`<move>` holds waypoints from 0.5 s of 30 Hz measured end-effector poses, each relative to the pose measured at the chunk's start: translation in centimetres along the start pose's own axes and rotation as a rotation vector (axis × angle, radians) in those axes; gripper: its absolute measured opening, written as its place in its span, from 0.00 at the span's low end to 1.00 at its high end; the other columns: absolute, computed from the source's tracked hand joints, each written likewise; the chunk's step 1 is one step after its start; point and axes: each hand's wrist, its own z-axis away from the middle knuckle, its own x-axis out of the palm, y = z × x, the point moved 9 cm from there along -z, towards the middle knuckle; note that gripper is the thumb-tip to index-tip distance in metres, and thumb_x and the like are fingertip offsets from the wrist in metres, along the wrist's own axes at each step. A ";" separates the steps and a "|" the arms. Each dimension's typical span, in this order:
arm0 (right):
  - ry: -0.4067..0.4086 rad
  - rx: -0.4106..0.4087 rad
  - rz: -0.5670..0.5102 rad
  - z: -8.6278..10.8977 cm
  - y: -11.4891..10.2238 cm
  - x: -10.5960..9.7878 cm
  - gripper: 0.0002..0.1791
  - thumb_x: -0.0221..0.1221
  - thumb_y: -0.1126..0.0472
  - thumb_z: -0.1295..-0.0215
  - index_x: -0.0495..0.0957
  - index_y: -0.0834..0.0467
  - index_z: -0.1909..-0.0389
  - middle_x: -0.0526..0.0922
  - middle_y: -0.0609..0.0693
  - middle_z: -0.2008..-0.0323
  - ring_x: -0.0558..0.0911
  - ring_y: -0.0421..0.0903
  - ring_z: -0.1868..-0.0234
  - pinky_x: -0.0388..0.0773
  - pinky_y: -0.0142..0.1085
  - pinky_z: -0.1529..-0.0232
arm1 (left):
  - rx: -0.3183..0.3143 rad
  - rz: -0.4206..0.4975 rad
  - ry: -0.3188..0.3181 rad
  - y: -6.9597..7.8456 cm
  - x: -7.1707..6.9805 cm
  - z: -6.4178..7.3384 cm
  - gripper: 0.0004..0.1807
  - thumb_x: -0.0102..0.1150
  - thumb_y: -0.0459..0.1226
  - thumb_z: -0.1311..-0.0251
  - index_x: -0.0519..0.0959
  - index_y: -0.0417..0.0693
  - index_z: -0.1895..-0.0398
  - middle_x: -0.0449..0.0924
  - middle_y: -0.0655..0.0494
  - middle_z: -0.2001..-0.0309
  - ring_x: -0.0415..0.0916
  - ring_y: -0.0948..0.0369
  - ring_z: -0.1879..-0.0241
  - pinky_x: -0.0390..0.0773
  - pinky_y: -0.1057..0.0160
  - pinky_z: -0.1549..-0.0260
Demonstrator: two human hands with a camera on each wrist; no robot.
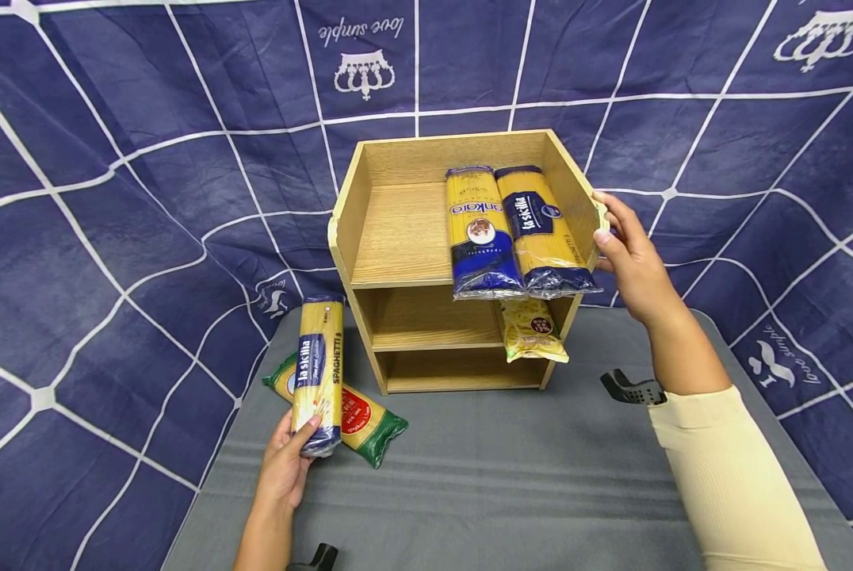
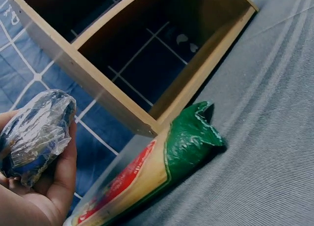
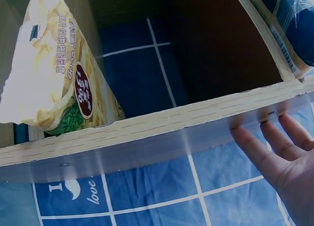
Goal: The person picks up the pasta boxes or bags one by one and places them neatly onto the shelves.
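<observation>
A dark blue cloth [image 1: 255, 95] with white lines and crown prints hangs behind and to both sides of the wooden shelf. The grey worktop [image 1: 498, 468] spreads beneath and in front of that shelf [image 1: 401, 230], which has an open top deck over two compartments. A cream sleeve [image 1: 726, 468] covers part of the right arm, to the front right of the shelf.

Two pasta packs lie side by side on the shelf's top deck, toward its right panel: the Ankara pack [image 1: 482, 230], then the La Sicilia pack [image 1: 537, 226] nearest the panel, both with their ends jutting past the front edge. The held spaghetti pack [image 1: 319, 373], also marked La Sicilia, is to the shelf's left front, above the green-ended pack [image 1: 358, 416], which lies slantwise on the worktop near the shelf's front left corner. A yellow bag [image 1: 533, 329] sits at the right end of the shelf's middle compartment and pokes out in front.

The left hand [image 1: 284, 460] grasps the lower end of the held pack, thumb across its face. The right hand [image 1: 633, 270] grips the front edge of the shelf's right panel, fingertips against the outer side.
</observation>
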 end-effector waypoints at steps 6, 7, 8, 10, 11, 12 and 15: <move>0.005 0.002 -0.015 -0.1 0.1 0.0 0.28 0.49 0.57 0.22 0.61 0.43 0.24 0.67 0.52 0.33 0.73 0.46 0.39 0.78 0.23 0.54 | 0.029 0.017 0.009 1.0 0.1 0.3 0.16 0.52 0.34 0.26 0.70 0.59 0.39 0.85 0.69 0.57 0.83 0.69 0.60 0.81 0.69 0.62; 0.006 0.003 -0.017 -0.1 0.1 0.0 0.28 0.49 0.57 0.22 0.61 0.43 0.24 0.67 0.51 0.33 0.73 0.46 0.39 0.78 0.23 0.54 | 0.032 0.019 0.009 1.1 0.1 0.3 0.16 0.52 0.34 0.26 0.70 0.59 0.40 0.85 0.69 0.57 0.83 0.69 0.60 0.81 0.69 0.62; 0.006 0.001 -0.023 -0.1 0.1 0.0 0.28 0.49 0.57 0.22 0.60 0.44 0.24 0.67 0.51 0.33 0.73 0.46 0.39 0.79 0.23 0.54 | 0.037 0.020 0.010 1.2 0.2 0.4 0.16 0.52 0.34 0.26 0.70 0.59 0.40 0.86 0.68 0.57 0.83 0.69 0.60 0.81 0.69 0.62; 0.006 -0.003 -0.028 -0.1 0.0 0.1 0.29 0.49 0.58 0.22 0.60 0.45 0.23 0.67 0.51 0.34 0.73 0.45 0.39 0.79 0.23 0.54 | 0.050 0.029 0.002 1.5 0.3 0.5 0.17 0.52 0.34 0.26 0.70 0.59 0.39 0.86 0.68 0.56 0.84 0.69 0.59 0.81 0.69 0.61; 0.006 -0.004 -0.027 -0.1 0.0 0.0 0.29 0.49 0.58 0.22 0.60 0.45 0.23 0.67 0.51 0.34 0.73 0.45 0.40 0.79 0.23 0.54 | 0.057 0.034 -0.001 1.7 0.4 0.5 0.17 0.52 0.33 0.26 0.70 0.59 0.39 0.86 0.68 0.56 0.84 0.69 0.59 0.81 0.69 0.61; 0.006 -0.005 -0.025 -0.1 0.0 0.0 0.29 0.49 0.58 0.22 0.60 0.45 0.23 0.67 0.51 0.34 0.73 0.44 0.40 0.79 0.22 0.55 | 0.063 0.041 -0.005 1.8 0.5 0.6 0.17 0.51 0.33 0.26 0.71 0.59 0.39 0.86 0.67 0.56 0.84 0.68 0.59 0.82 0.69 0.61; 0.001 -0.010 -0.008 0.0 0.0 0.0 0.28 0.49 0.57 0.22 0.60 0.44 0.23 0.67 0.51 0.34 0.73 0.43 0.40 0.79 0.22 0.55 | 0.081 0.062 -0.022 2.3 0.8 0.8 0.17 0.51 0.33 0.26 0.72 0.60 0.40 0.86 0.67 0.55 0.84 0.68 0.59 0.82 0.69 0.60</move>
